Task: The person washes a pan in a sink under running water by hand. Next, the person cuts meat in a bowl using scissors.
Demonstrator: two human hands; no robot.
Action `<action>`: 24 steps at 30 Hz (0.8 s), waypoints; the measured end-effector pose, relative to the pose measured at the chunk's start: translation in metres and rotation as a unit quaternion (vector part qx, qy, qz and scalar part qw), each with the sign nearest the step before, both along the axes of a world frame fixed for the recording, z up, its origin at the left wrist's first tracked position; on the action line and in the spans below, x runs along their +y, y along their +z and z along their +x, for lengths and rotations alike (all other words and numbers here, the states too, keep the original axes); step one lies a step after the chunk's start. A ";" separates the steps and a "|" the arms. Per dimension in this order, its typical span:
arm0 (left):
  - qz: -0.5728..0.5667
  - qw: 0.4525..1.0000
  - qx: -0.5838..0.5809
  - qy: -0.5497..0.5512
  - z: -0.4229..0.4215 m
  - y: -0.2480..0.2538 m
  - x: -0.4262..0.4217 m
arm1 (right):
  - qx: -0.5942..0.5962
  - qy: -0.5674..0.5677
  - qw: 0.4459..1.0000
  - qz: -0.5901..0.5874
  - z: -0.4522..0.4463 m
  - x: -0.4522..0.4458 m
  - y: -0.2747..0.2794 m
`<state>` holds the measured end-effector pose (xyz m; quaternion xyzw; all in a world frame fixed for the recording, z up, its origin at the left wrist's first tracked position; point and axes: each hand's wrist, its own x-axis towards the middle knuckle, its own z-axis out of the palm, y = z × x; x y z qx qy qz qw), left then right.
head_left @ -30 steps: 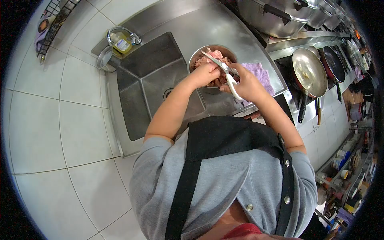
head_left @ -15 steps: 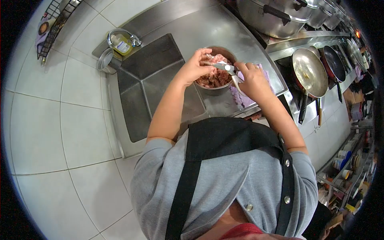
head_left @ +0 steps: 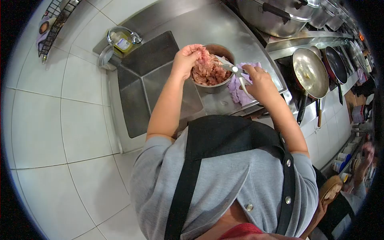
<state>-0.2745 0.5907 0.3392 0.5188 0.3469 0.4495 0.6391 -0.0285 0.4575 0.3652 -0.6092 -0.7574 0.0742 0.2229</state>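
A round metal pot (head_left: 217, 87) holding pieces of raw meat (head_left: 212, 74) stands on the steel counter beside the sink. At its left rim, my left hand (head_left: 185, 61) pinches a piece of pink meat that hangs over the pot. My right hand (head_left: 260, 83) grips scissors with white handles (head_left: 245, 87) at the pot's right side. The scissor blades point left over the meat. A purple cloth (head_left: 238, 94) lies on the counter, partly under my right hand.
Left of the pot is the steel sink (head_left: 134, 90), with a faucet (head_left: 136, 38) and a yellow bottle (head_left: 122, 43) behind it. Frying pans (head_left: 310, 74) and large pots (head_left: 276, 18) are on the right. Another person's arm (head_left: 362, 168) shows at lower right.
My left hand has moved left and slightly down since half a second ago, drawing up meat. The scissors have shifted slightly right. Another person has come into view at lower right.
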 end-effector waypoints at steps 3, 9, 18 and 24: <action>0.033 0.992 0.116 0.031 0.000 0.010 -0.004 | 0.141 0.010 0.988 -0.069 0.007 -0.004 0.015; 0.210 0.749 0.617 -0.118 0.019 -0.011 0.000 | 0.278 0.037 0.953 -0.114 0.016 0.002 0.011; 0.305 0.680 0.666 -0.034 0.033 0.032 0.009 | 0.304 0.056 0.937 -0.162 0.029 0.014 0.007; 0.153 0.791 0.587 -0.084 0.033 0.031 -0.006 | 0.300 0.079 0.932 -0.188 0.038 0.030 -0.019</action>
